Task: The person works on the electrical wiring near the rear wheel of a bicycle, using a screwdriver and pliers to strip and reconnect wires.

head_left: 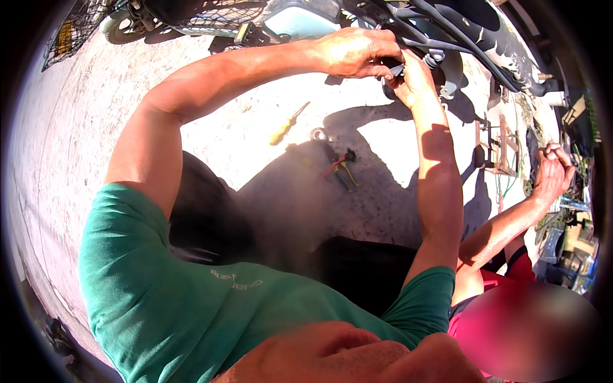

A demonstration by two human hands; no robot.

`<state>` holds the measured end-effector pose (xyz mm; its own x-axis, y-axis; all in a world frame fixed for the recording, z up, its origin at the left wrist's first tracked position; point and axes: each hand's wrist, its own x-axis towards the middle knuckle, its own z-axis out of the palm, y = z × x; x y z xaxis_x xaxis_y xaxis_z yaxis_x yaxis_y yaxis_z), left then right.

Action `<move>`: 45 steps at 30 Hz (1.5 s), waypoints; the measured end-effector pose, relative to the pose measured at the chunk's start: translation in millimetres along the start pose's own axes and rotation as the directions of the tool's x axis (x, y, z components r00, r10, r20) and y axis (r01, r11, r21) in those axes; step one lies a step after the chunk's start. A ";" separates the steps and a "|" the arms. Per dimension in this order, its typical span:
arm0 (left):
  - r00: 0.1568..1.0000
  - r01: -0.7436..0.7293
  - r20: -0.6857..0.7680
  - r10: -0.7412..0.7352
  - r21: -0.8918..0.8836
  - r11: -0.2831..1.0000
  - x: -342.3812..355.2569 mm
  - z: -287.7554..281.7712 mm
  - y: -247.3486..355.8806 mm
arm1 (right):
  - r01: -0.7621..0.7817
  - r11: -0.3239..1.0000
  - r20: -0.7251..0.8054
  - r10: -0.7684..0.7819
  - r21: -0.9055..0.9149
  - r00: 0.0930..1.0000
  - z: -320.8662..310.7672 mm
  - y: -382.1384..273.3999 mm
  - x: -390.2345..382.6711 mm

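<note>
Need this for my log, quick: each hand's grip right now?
Left hand: curled at a small dark part; hold unclear.
Right hand: at that part, partly hidden; cannot tell.

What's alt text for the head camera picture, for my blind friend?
A person's left hand and right hand meet at a small dark part beside black tubes. A screwdriver and likely pliers lie on the ground; another person's hand shows at right.

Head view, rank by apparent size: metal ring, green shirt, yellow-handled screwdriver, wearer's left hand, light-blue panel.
1. Green shirt
2. Left hand and light-blue panel: too alike to rank
3. Yellow-handled screwdriver
4. Metal ring
</note>
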<state>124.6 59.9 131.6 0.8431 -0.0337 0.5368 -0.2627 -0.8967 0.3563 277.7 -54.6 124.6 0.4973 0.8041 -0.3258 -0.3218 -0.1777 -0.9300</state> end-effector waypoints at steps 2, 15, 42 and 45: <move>1.000 0.007 0.003 -0.007 0.003 1.000 -1.3 2.6 1.5 | 0.017 1.000 0.028 -0.017 0.009 0.999 -8.8 4.0 2.8; 0.746 0.637 0.332 -0.577 -0.610 0.472 33.0 4.3 11.3 | -0.112 0.986 0.371 0.057 0.127 0.927 -50.8 16.8 29.1; 0.655 0.603 0.379 -0.654 -0.784 0.150 53.7 26.6 21.1 | -0.124 0.856 0.178 0.038 0.501 0.983 -42.2 26.6 18.8; 0.642 0.626 0.378 -0.667 -0.760 0.172 56.3 25.4 23.7 | -0.114 0.863 0.127 0.058 0.492 0.990 -41.4 24.6 16.1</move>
<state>177.8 25.5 150.8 0.8937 0.4099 -0.1822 0.1262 0.1601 0.9790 311.2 -69.6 89.5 0.3714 0.8580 -0.3549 -0.7310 0.0345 -0.6815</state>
